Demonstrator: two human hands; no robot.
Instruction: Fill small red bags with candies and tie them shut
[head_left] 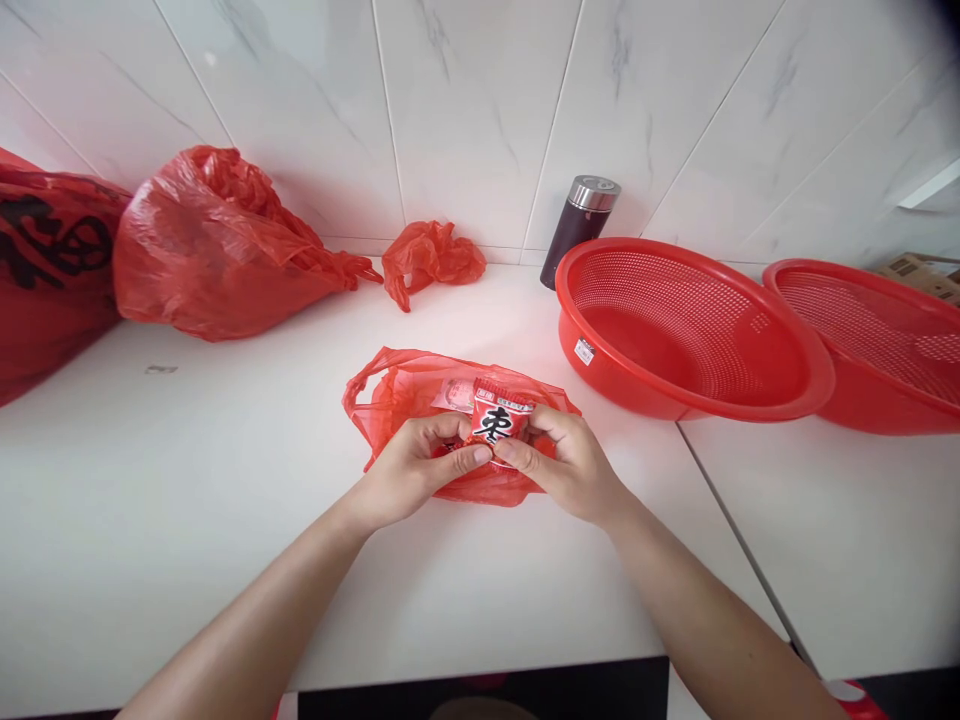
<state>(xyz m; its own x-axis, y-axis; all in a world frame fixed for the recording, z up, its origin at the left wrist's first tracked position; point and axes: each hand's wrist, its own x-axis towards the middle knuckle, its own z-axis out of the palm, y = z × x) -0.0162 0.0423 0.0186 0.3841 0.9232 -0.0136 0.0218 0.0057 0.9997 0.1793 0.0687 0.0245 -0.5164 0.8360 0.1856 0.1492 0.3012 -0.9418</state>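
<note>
A small red snack packet with a large black character on a white patch is pinched between both my hands. My left hand grips its left and lower edge with thumb and fingers closed. My right hand grips its right side the same way. Under my hands lies a thin red plastic bag on the white counter, with another packet showing faintly through it.
Two red perforated baskets stand at the right. A dark flask with a steel lid stands against the tiled wall. A full red bag, a crumpled one and a printed bag sit at the left.
</note>
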